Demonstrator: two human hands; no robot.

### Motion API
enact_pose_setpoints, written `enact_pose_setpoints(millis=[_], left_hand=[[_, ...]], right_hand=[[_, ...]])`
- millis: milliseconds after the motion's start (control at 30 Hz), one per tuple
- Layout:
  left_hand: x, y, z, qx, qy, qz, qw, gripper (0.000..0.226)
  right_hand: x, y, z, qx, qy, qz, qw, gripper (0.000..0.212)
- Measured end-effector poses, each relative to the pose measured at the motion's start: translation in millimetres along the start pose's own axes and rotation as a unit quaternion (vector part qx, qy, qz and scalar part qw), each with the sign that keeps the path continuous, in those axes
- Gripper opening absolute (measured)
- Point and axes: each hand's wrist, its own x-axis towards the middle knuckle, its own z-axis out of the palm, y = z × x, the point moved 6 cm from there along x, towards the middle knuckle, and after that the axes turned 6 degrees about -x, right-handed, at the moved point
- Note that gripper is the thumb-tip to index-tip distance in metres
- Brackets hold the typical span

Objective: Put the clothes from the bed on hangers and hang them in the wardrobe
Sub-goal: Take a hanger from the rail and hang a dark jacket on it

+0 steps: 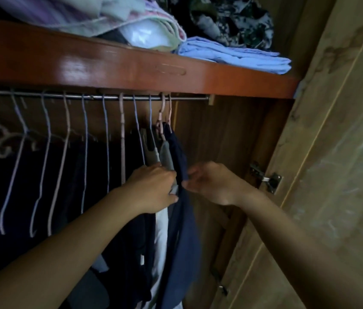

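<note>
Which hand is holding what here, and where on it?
Left hand grips the grey padded hanger at its lower shoulder end. Right hand pinches the front edge of the dark navy garment hanging on the metal rail.

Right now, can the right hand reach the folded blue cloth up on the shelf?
Probably yes. The right hand is low by the navy garment, holding nothing firmly, and the blue cloth lies at the shelf edge with open space below it.
</note>
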Motion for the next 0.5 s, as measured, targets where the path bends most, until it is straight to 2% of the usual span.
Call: enact_pose_setpoints(millis=[67,233,367,500], left_hand=[[9,-6,3,0.000,-0.010,0.006,1.000,0.038],[35,-27,10,0.057,-0.029,-0.030,0.997,0.060],[53,-41,8,0.071,-0.001,-0.057,0.996,0.077],[62,-53,11,0.050,0.006,-0.076,0.996,0.082]], right_hand=[[26,-5,3,-0.034,0.020,0.005,0.999,0.043],[72,-2,13,-0.054,0.049,0.058,0.996,0.029],[91,-1,17,-0.036,0.066,0.080,0.994,0.035],[108,-3,21,-0.047,0.086,0.095,0.991,0.029]])
